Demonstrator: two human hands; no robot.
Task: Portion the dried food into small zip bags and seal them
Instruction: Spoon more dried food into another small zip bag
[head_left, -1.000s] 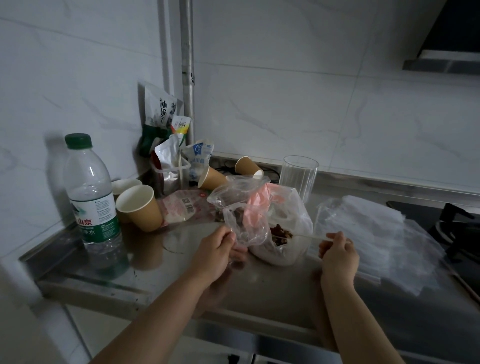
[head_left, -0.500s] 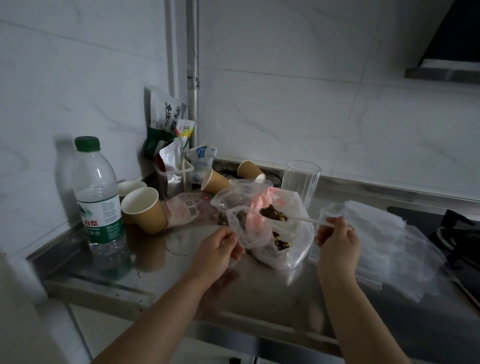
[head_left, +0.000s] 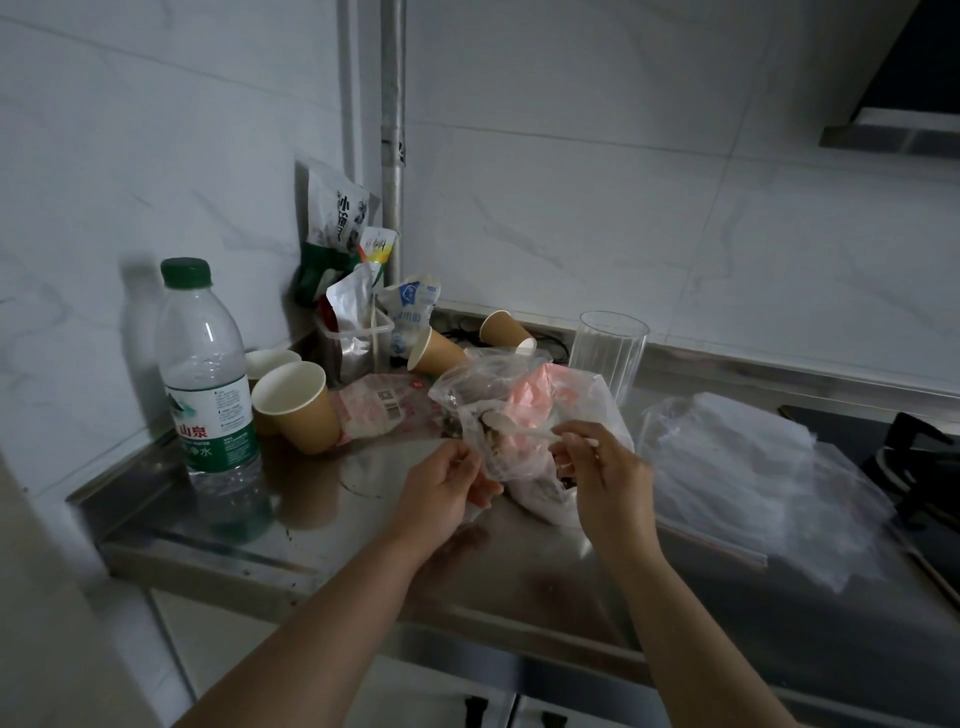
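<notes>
The small zip bag hangs between my two hands, just past them and over the near middle of the steel counter, its mouth turned up and toward the right. My left hand sits at the bag's lower left and pinches its near edge, fingers curled on the plastic. From there the plastic spoon lies almost level, its long axis running left to right: the bowl is at the bag's mouth on the left end, the handle on the right. My right hand pinches that handle, so it is the hand that feeds and the left only holds the bag up. Dark dried food shows dimly through the bag under the spoon bowl; I cannot tell how much. Behind the hands sits the bigger pink-printed source bag, touching the small one. Far right lies a stack of empty zip bags, well apart from my right hand.
</notes>
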